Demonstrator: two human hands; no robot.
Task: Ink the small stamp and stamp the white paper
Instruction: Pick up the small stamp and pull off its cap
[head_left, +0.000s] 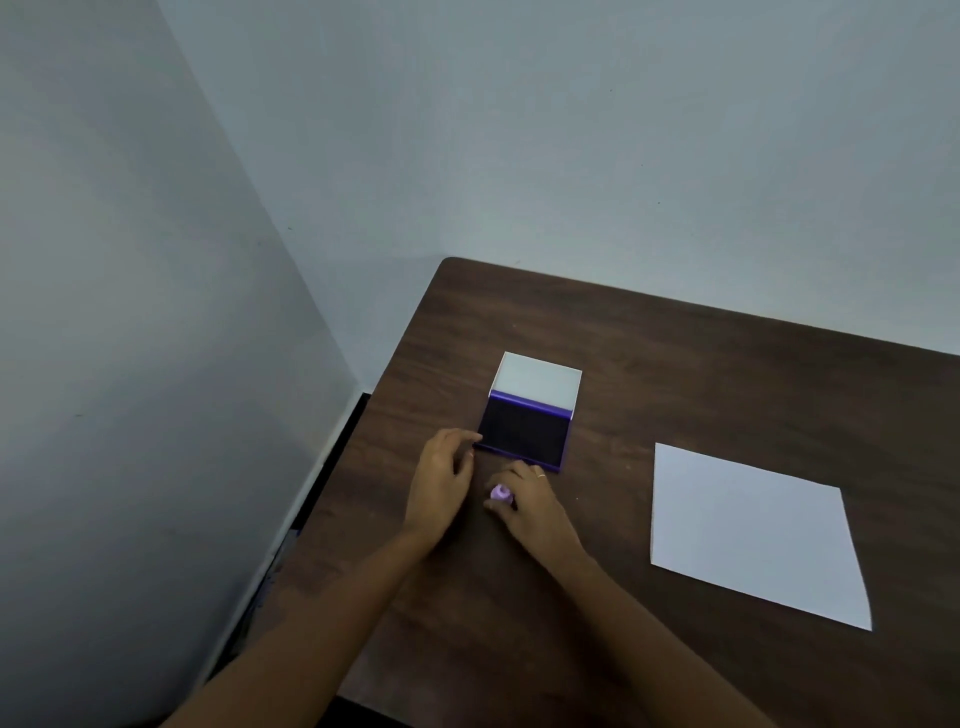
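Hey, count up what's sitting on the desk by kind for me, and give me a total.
Ink pad, lid open: 1
Small purple stamp, in the right hand: 1
White paper sheet: 1
Total: 3

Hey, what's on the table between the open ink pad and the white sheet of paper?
Nothing. In the head view, only bare dark wood table lies between the ink pad and the white paper; both hands stay on the pad's near side.
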